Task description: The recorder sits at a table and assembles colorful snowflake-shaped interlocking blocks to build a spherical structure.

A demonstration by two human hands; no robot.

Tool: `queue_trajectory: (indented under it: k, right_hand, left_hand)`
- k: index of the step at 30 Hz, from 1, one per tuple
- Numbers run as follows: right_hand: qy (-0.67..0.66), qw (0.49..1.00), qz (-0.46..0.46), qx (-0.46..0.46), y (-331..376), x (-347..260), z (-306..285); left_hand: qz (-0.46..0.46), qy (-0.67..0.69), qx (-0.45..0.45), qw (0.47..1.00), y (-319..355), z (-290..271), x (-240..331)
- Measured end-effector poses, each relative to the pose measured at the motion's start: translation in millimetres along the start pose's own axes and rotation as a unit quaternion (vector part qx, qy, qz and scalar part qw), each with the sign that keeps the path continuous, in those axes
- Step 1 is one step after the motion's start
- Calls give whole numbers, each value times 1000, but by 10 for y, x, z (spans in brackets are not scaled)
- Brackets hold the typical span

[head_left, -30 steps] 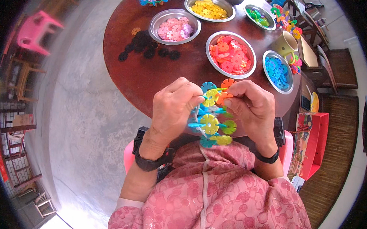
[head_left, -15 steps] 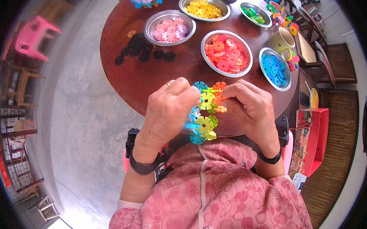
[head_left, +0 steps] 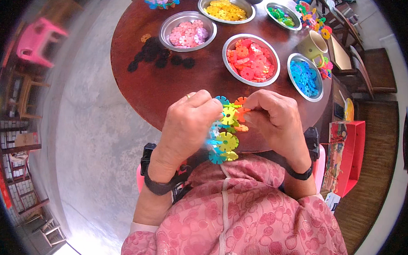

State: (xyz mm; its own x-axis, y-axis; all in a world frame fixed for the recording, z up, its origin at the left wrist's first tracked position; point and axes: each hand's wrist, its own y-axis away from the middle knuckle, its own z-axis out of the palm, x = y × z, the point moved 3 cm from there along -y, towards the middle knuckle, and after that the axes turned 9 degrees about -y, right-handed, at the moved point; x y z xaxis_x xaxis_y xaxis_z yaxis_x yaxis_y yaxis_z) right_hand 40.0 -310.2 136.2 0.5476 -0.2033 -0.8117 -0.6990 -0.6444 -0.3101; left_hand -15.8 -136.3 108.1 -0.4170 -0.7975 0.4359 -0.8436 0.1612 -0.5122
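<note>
Above the near edge of the round table, both hands hold a small structure of interlocking plastic discs (head_left: 228, 141), notched like flowers, in yellow-green, blue and orange. My left hand (head_left: 189, 120) is closed on its blue side, with the fingertips partly hidden behind the knuckles. On the other side, my right hand (head_left: 276, 124) pinches an orange disc (head_left: 244, 112) at the structure's upper right. The discs stand at angles to one another, slotted together. A steel bowl of red discs (head_left: 251, 60) sits just beyond the hands.
The dark red round table (head_left: 137, 90) carries bowls of pink discs (head_left: 188, 33), yellow discs (head_left: 225, 10), green discs (head_left: 281, 14) and blue discs (head_left: 304, 78). Black discs (head_left: 159, 52) lie loose at left. A light green mug (head_left: 313, 46) stands at right, near finished disc models.
The structure has tilted a little and dropped slightly at its lower end. Both hands have shifted slightly downward, keeping their grip.
</note>
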Motion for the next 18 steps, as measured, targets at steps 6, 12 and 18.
queue_trajectory:
  k: [6,12,18]
  right_hand:
    - [-58,994,46,75,99,62,55]
    - [-103,986,90,94,131,-12,-1]
    - [-125,958,105,236,259,-314,-455]
  left_hand:
    - [-50,87,-39,994,18,56,-66]
    - [-51,101,-40,993,17,61,-69]
    - [-77,79,-6,994,60,-74,-219]
